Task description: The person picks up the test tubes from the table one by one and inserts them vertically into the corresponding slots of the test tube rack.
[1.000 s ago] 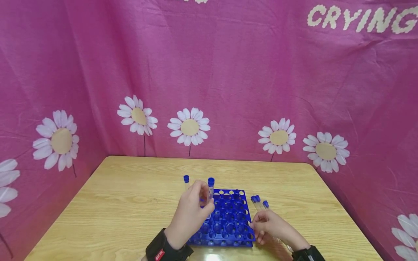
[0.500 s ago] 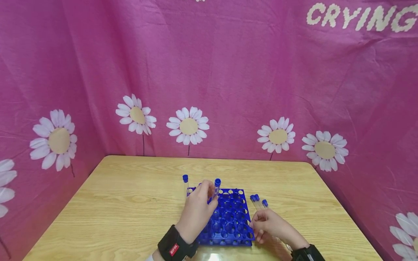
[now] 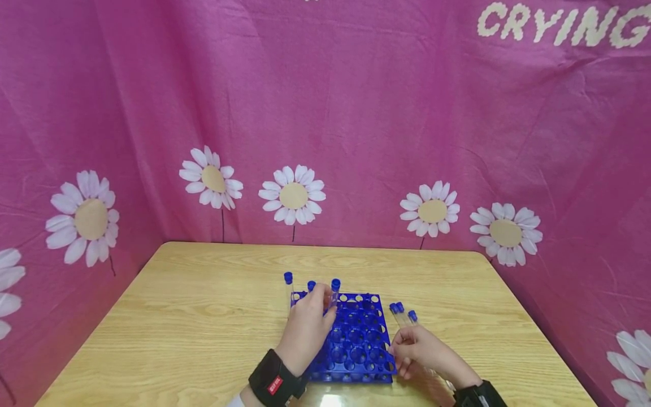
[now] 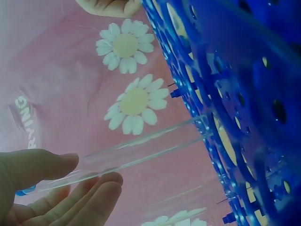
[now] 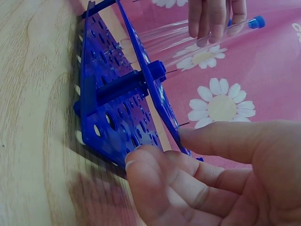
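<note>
My left hand pinches a clear test tube with a blue cap between thumb and fingers. In the left wrist view, the tube's lower end meets a hole in the top plate of the blue test tube rack. Two other capped tubes stand in the back row to the left: one at the corner, another partly behind my fingers. At the rack's near right side, my right hand holds its edge, thumb on the top plate and fingers curled beneath, as the right wrist view shows.
Several blue-capped tubes lie on the wooden table right of the rack, partly hidden by my right hand. A pink curtain with printed daisies hangs behind the table and along both sides.
My left hand has carried its tube rightward and slightly back over the rack, settling above the back row. The second standing tube's cap now shows behind it. The right hand has stayed put.
</note>
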`<state>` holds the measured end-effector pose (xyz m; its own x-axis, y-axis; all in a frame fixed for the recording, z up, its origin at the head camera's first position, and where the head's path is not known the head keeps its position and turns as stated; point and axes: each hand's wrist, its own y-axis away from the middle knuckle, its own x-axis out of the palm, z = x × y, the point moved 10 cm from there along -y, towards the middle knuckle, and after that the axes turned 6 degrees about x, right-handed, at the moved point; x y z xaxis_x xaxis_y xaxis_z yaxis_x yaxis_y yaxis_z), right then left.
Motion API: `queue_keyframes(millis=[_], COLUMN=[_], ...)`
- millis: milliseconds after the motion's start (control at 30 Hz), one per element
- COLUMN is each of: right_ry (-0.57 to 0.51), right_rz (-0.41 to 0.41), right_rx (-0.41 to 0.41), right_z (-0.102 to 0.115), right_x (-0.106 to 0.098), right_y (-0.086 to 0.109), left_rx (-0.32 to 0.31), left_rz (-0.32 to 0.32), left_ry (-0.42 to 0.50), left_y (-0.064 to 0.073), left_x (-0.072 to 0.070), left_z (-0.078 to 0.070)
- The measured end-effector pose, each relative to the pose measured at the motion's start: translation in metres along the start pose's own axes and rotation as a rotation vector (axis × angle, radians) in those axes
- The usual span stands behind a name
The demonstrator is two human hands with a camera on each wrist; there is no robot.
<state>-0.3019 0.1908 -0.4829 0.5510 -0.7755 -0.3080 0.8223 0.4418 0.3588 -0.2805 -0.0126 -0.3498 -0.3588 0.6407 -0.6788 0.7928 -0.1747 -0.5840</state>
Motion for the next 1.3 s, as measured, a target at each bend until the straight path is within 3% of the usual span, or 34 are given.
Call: queue_keyframes(millis=[633, 1300], right_ry=[-0.006, -0.002], right_rz=[0.009, 0.006], right_rx=[-0.041, -0.028], right_z=[0.004, 0.004], right_x=[0.001, 0.002], right_y=[0.002, 0.002], left_rx=[-0.053, -0.074], left_rz=[0.054, 0.057], left_ry=[-0.022, -0.015], left_y=[0.003, 0.004], left_x=[0.014, 0.013], left_z=[0.013, 0.013])
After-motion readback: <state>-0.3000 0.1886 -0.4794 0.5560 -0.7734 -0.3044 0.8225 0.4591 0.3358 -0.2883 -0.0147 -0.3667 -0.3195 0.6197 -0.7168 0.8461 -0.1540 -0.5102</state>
